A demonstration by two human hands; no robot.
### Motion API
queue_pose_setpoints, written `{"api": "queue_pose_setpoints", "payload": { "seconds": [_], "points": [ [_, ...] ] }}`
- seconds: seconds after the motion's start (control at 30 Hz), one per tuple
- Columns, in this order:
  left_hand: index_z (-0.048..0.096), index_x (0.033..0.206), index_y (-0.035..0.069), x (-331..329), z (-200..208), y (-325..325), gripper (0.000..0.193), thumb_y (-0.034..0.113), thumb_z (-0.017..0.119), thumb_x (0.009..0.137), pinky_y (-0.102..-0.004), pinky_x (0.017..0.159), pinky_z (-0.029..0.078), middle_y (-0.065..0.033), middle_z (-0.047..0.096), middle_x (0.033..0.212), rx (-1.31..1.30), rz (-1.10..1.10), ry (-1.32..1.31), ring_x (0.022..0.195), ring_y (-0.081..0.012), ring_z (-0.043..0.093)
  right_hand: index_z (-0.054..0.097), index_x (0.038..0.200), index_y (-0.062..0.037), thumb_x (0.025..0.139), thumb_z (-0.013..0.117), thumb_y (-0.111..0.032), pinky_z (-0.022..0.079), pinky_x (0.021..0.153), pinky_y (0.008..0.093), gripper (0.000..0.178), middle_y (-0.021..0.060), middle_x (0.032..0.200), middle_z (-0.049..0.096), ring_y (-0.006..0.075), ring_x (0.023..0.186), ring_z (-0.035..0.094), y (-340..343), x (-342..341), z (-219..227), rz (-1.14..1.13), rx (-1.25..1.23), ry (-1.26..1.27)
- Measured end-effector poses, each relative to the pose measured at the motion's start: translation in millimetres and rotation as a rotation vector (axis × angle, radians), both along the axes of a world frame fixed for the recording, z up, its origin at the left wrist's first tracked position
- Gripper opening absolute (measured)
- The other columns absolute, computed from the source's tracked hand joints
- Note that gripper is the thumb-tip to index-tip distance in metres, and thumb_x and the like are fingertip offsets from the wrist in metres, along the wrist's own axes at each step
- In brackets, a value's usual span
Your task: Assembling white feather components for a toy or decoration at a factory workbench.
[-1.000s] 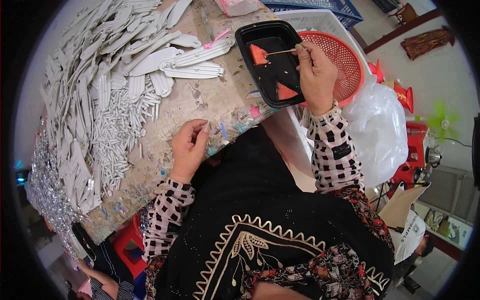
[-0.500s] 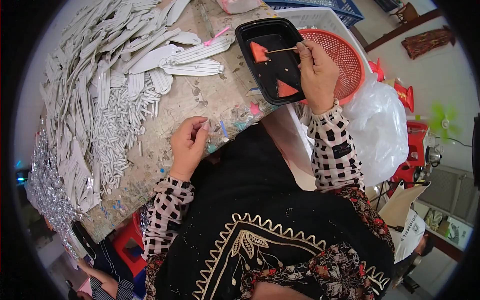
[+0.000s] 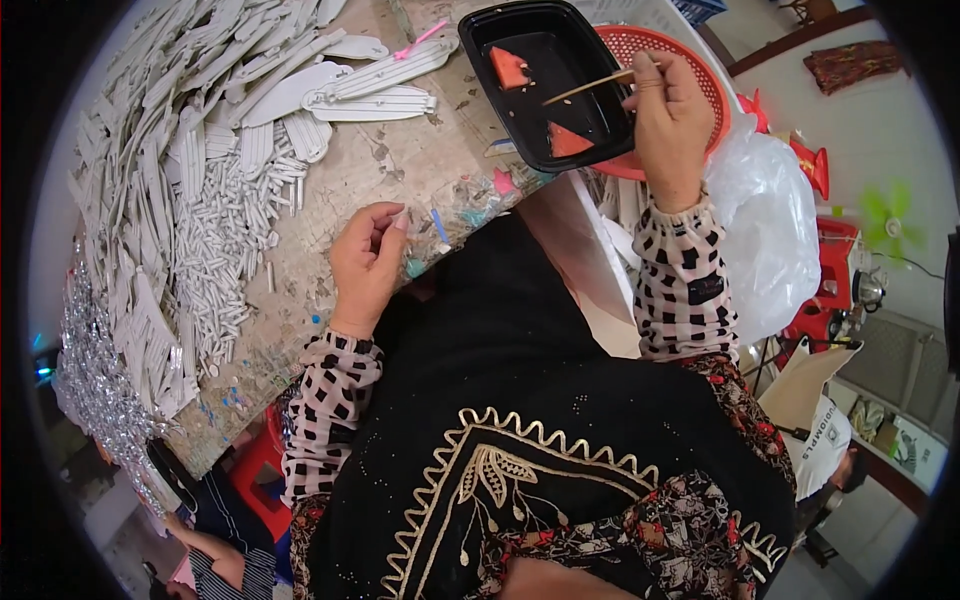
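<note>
My right hand is closed on a thin wooden stick held over a black plastic tray. The stick's tip hangs above the tray's middle, apart from the fruit. Two red watermelon pieces lie in the tray: one piece at the far left, another piece at the near side. Small pale seeds dot the bottom. By the table's near edge, my left hand has its fingers curled and the thumb against them; nothing shows in it.
White ribbed plastic parts are heaped on the worn table, beside small silvery pins. A red perforated basket is under the tray's right side. A clear plastic bag hangs at right. Another person's arm shows lower left.
The stick has come away from the far watermelon piece as my right hand moved right. That piece stays in the tray. My left hand keeps its curled pose; the whole view has shifted slightly.
</note>
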State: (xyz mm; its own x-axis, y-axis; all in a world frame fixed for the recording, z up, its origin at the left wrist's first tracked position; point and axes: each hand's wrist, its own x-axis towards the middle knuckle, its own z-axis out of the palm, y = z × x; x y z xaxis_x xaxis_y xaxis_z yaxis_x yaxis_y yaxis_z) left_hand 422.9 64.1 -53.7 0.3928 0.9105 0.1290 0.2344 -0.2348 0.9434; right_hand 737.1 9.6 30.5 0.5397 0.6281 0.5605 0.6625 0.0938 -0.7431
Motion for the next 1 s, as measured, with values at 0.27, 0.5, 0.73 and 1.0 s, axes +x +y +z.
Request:
{"api": "queue_pose_setpoints", "payload": {
  "seconds": [0.27,0.5,0.73,1.0],
  "points": [
    [0.064,0.102,0.000,-3.2,-5.5,0.0,0.017,0.009,0.064,0.088,-0.0208,0.060,0.046,-0.0028,0.064,0.078,0.022,-0.005,0.003,0.064,-0.0053,0.055,0.062,0.098,0.0011,0.096,0.057,-0.015,0.046,0.062,0.0203,0.017,0.0024,0.075,0.062,0.0072,0.068,0.057,-26.7,1.6,19.4,0.066,-0.128,0.009],
    [0.064,0.102,0.001,-8.2,-5.0,-10.0,0.017,0.009,0.064,0.088,-0.0209,0.061,0.046,-0.0030,0.064,0.078,0.040,0.005,-0.027,0.064,-0.0057,0.056,0.063,0.098,0.0019,0.093,0.060,-0.012,0.046,0.063,0.0228,0.015,0.0041,0.077,0.064,0.0097,0.069,0.058,-26.2,-8.9,14.1,-0.018,0.072,-0.394],
    [0.064,0.102,0.001,-10.0,4.7,-19.1,0.017,0.009,0.064,0.088,-0.0210,0.060,0.046,-0.0028,0.063,0.077,0.014,0.010,-0.043,0.064,-0.0055,0.055,0.063,0.099,0.0024,0.093,0.061,-0.011,0.048,0.066,0.0233,0.015,0.0064,0.079,0.066,0.0108,0.073,0.060,-33.9,-7.6,17.7,-0.054,0.060,-0.296],
    [0.062,0.106,-0.001,-15.2,10.5,-19.8,0.017,0.007,0.060,0.091,-0.0185,0.067,0.045,0.0004,0.061,0.085,0.007,-0.024,0.037,0.071,-0.0033,0.053,0.064,0.102,0.0013,0.095,0.058,-0.014,0.047,0.064,0.0202,0.017,0.0034,0.082,0.067,0.0072,0.072,0.060,-24.8,3.3,4.7,-0.064,0.068,-0.167]
  ]
}}
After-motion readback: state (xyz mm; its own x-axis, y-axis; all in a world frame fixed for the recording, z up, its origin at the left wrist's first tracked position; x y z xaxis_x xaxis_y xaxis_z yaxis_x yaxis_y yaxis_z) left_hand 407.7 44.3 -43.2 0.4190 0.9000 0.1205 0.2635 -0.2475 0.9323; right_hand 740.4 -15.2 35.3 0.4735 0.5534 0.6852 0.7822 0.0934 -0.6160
